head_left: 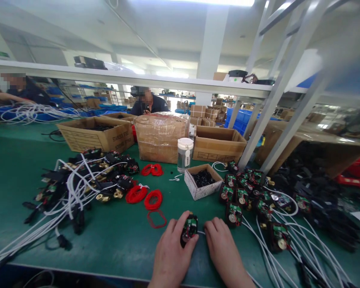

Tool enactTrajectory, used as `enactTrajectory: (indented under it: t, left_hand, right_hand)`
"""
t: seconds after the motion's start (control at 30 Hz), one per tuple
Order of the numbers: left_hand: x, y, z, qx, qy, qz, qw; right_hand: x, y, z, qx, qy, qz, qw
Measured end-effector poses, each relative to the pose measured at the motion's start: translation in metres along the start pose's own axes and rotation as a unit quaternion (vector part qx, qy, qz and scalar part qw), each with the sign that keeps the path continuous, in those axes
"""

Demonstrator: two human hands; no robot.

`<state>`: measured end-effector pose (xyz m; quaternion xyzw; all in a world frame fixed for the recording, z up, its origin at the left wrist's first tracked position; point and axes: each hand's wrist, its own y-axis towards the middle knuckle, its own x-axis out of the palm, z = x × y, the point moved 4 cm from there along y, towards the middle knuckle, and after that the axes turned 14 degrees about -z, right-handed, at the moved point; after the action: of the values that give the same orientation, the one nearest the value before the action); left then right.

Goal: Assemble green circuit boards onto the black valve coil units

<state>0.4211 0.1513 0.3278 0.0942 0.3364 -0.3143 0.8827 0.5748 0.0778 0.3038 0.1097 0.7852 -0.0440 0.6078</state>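
Near the front of the green bench, my left hand (172, 250) grips a small black device housing (190, 229) between thumb and fingers. Its open side faces up and shows a green circuit board with wires; a bit of brass shows at its top. From its right side a short stretch of white cable (201, 233) runs to my right hand (223, 246), whose curled fingers close around it. A thin red ring gasket (156, 219) lies left of the device. Just right of my right hand sits a similar open device (234, 215).
Bundles of red rings (136, 194) lie left of centre. Devices with white cables (78, 180) pile up at left, and more open devices (256, 192) at right. Behind stand a small box of black parts (202, 180), a lidded jar (185, 156) and cartons (160, 138). A metal post (258, 120) rises at right.
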Motion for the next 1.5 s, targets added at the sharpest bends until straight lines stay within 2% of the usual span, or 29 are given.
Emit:
enactTrajectory:
  t: [0.13,0.2,0.27,0.37,0.43,0.57,0.67,0.83,1.13,1.33,1.5]
  left_hand:
    - [0.003,-0.004,-0.001,-0.001,-0.041,-0.015,0.999]
    - [0.0,-0.01,-0.008,0.008,-0.057,-0.018,0.998]
    - [-0.008,-0.018,-0.022,0.014,-0.068,0.006,0.998]
    - [-0.036,-0.027,-0.047,0.0,-0.066,0.071,0.995]
    - [-0.059,-0.025,-0.059,-0.029,-0.032,0.092,0.995]
    - [-0.097,-0.004,-0.066,-0.105,0.076,0.063,0.99]
    - [-0.112,0.013,-0.066,-0.13,0.113,0.04,0.984]
    - [-0.115,0.026,-0.073,-0.154,0.114,0.027,0.981]
    - [-0.112,0.037,-0.079,-0.183,0.105,0.018,0.977]
    - [-0.111,0.042,-0.083,-0.178,0.091,0.021,0.98]
    - [-0.116,0.038,-0.073,-0.149,0.015,0.011,0.989]
  right_hand:
    - [0.003,-0.003,0.004,-0.029,0.03,0.036,0.998]
    - [0.002,-0.006,0.007,-0.053,0.059,0.056,0.995]
    - [-0.001,-0.008,0.008,-0.076,0.086,0.08,0.99]
    - [-0.008,-0.012,0.009,-0.09,0.109,0.121,0.983]
    - [-0.012,-0.013,0.008,-0.089,0.115,0.138,0.98]
    - [-0.011,-0.011,0.007,-0.087,0.116,0.144,0.979]
    - [-0.007,-0.011,0.009,-0.097,0.109,0.144,0.979]
    - [-0.007,-0.01,0.011,-0.11,0.104,0.152,0.977]
    - [-0.005,-0.008,0.008,-0.102,0.119,0.124,0.98]
    - [-0.004,-0.008,0.008,-0.095,0.133,0.114,0.98]
    - [-0.002,-0.008,0.008,-0.083,0.141,0.096,0.982]
